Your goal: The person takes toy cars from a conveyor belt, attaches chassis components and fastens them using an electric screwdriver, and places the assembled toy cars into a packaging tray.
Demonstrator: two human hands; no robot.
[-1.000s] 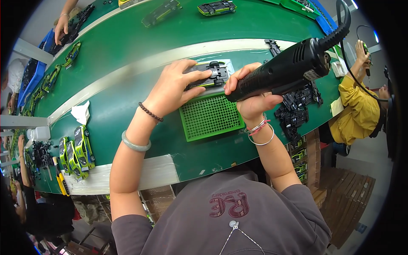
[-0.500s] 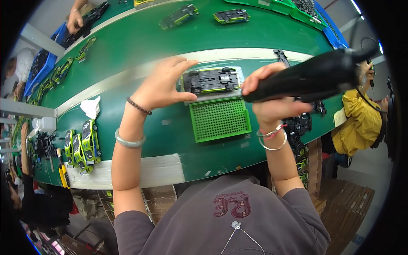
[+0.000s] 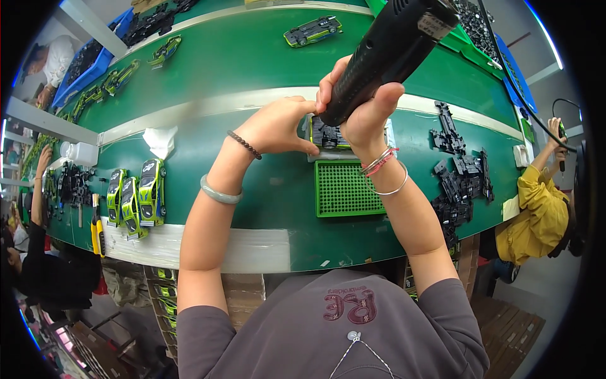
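Observation:
A black electric screwdriver point(image 3: 383, 63) is wrapped in my right hand point(image 3: 369, 123), tilted with its body up and to the right. Its lower end points down at an upside-down toy car point(image 3: 327, 138), a black chassis with lime-green edges; the tip is hidden by my hand. The car rests in a pale holder point(image 3: 389, 134), partly covered by my right hand. My left hand point(image 3: 284, 126) grips the left end of the car, thumb on the near side and fingers on the far side. A green perforated tray point(image 3: 347, 188) sits just nearer to me.
Finished-looking green toy cars point(image 3: 151, 189) stand at left beside yellow-handled pliers point(image 3: 97, 237) and white tissue point(image 3: 159, 143). Black chassis parts point(image 3: 453, 189) lie at right. Beyond a white strip, another upturned car point(image 3: 312, 31) lies on the green surface. Co-workers are at both sides.
My right hand has swung the screwdriver from nearly level to steeply tilted over the car. My left hand has closed in on the car's left end. The whole view has shifted somewhat.

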